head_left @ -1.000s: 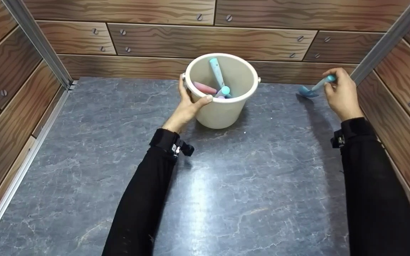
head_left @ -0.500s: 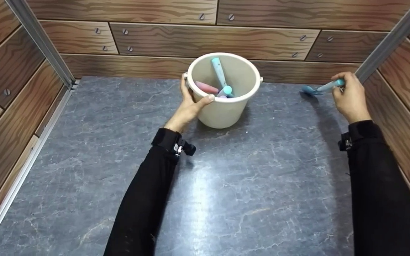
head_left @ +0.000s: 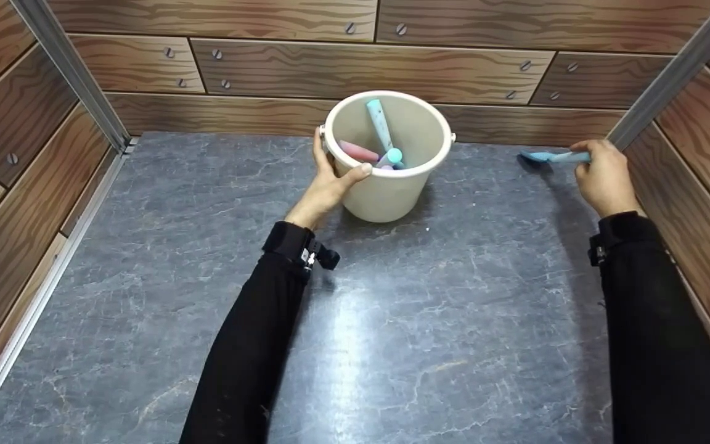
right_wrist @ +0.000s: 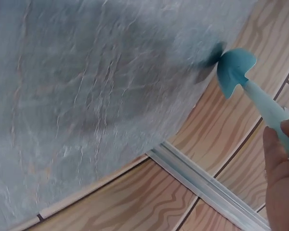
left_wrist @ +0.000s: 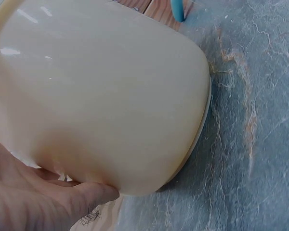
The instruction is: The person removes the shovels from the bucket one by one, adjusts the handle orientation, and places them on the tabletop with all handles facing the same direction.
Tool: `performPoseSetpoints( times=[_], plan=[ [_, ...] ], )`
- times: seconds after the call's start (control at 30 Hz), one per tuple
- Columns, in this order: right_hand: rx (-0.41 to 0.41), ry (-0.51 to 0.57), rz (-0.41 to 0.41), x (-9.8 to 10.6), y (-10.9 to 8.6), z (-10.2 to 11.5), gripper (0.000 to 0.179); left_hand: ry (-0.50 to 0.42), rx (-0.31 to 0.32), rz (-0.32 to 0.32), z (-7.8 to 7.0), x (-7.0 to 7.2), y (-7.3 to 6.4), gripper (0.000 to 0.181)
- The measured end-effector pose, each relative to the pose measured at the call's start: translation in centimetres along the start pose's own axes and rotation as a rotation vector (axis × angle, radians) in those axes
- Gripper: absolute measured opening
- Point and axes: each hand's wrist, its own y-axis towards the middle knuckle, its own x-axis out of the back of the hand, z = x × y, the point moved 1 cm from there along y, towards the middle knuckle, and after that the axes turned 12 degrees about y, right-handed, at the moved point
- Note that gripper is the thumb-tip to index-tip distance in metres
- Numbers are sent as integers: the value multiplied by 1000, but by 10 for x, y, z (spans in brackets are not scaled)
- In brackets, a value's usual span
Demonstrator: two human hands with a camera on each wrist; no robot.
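Observation:
A cream plastic bucket (head_left: 383, 197) stands on the floor close to the back wall. My left hand (head_left: 324, 188) grips its left side, thumb at the front rim and fingers along the wall below the handle knob. The left wrist view shows thumb and fingers against the bucket's side. Inside lie a light blue handle (head_left: 379, 126), a pink one (head_left: 358, 151) and a blue-capped one (head_left: 392, 157); their lower ends are hidden. Far right, my right hand (head_left: 607, 179) pinches a small blue hand trowel (right_wrist: 236, 70) by its handle, blade pointing left, close over the floor.
Wood-patterned panels form the back wall (head_left: 367, 71), left wall (head_left: 16, 166) and right wall (head_left: 694, 179), with grey metal posts in the corners. The right hand is near the right-hand corner post (head_left: 669, 74). The floor (head_left: 429, 308) is grey and marbled.
My right hand has moved slightly right and down, and the trowel's handle has tipped from slanted to nearly level. The left hand stays on the bucket, which has not moved.

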Motion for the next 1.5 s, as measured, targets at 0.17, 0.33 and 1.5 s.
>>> performPoseSetpoints(
  times=[0.17, 0.33, 1.5],
  plan=[
    [16, -89, 76, -1, -2, -3, 46, 10, -2, -2, 0, 1, 0, 148],
    [-9, -148, 142, -2, -4, -6, 44, 19, 6, -8, 0, 1, 0, 152],
    [-113, -180, 372, -16, -9, -17, 51, 25, 13, -9, -2, 0, -2, 157]
  ],
)
